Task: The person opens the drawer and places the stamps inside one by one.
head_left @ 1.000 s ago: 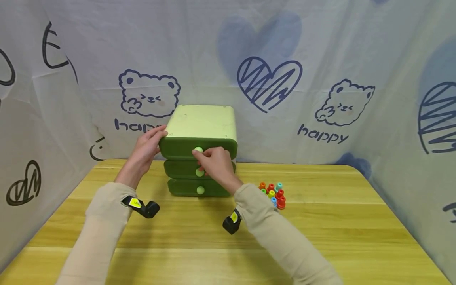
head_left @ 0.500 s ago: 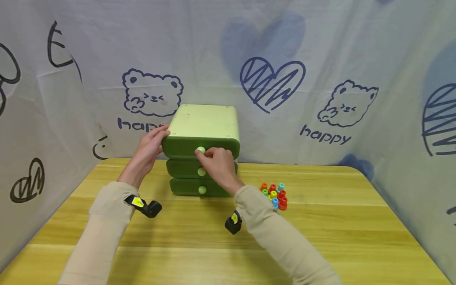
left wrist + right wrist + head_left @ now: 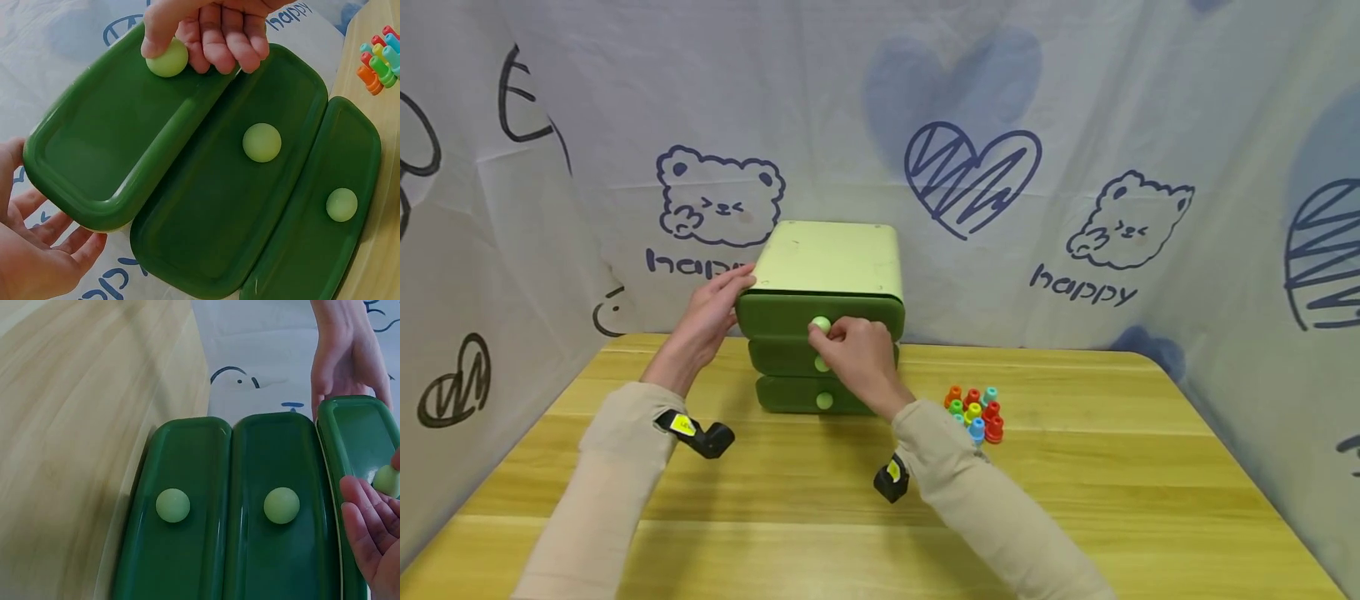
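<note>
A small cabinet with a pale green top (image 3: 831, 257) and three dark green drawers stands at the back of the table. The top drawer (image 3: 775, 317) sticks out slightly, with a thin dark gap above its front. Its round light green knob (image 3: 167, 58) is pinched by my right hand (image 3: 862, 360) between thumb and fingers. Against the cabinet's upper left side rests my left hand (image 3: 706, 315), its fingers extended along the wall and its thumb near the front corner. The middle drawer (image 3: 269, 462) and bottom drawer (image 3: 187, 444) sit flush below. The top drawer's inside is hidden.
Several small colourful pegs (image 3: 976, 414) are grouped on the wooden table (image 3: 1075, 467), right of the cabinet and near my right sleeve. A white cloth (image 3: 835, 100) with drawings hangs close behind and along both sides.
The top drawer has come out a little toward me, and the dark gap under the cabinet top has appeared. My right hand moved with the knob; the left hand stayed at the side.
</note>
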### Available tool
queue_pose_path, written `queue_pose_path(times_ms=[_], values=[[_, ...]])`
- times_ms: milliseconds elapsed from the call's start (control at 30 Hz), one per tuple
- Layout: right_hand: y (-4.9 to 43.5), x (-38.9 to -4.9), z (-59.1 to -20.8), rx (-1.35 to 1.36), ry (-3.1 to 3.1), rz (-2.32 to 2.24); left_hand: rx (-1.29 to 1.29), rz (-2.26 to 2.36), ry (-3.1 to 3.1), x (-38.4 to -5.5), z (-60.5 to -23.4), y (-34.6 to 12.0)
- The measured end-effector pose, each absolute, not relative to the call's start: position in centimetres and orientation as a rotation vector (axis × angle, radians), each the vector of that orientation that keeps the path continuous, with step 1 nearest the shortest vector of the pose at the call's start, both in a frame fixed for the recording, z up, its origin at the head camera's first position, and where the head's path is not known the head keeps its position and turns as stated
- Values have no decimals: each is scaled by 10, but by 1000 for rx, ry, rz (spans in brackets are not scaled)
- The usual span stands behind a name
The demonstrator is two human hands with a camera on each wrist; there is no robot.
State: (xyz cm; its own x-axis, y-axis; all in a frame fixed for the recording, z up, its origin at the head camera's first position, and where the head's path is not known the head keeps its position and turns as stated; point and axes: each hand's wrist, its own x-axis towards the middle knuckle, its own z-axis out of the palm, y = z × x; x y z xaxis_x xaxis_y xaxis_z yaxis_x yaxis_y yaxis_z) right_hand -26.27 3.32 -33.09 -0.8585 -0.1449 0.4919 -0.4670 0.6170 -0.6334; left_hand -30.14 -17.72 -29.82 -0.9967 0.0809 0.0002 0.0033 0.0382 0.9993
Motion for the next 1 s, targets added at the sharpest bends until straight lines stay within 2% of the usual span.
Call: queue_pose_path(times_ms=[1000], values=[[30, -227, -339, 511, -2302, 1191, 142, 2088, 2257, -304, -303, -183]])
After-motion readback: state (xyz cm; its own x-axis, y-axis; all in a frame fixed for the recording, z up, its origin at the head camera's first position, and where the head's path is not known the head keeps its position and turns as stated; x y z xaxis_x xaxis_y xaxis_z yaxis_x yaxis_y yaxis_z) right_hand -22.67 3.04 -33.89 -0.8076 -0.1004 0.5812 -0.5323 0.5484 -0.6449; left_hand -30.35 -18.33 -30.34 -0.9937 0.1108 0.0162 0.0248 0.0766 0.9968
